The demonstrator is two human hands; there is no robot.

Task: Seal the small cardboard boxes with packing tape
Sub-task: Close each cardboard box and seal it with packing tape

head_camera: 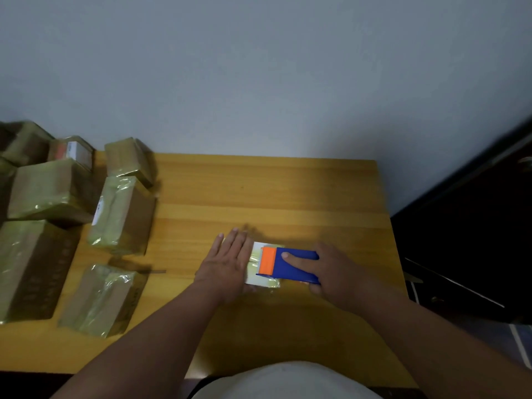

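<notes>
From my head camera, my left hand [227,262] lies flat with fingers straight, pressing down on the small box [263,269] at the middle of the wooden bench [259,191]. My right hand [334,272] grips the blue and orange tape dispenser [288,264], index finger stretched along its top, its orange end resting on the box. Taped boxes [121,214] crowd the bench's left side.
</notes>
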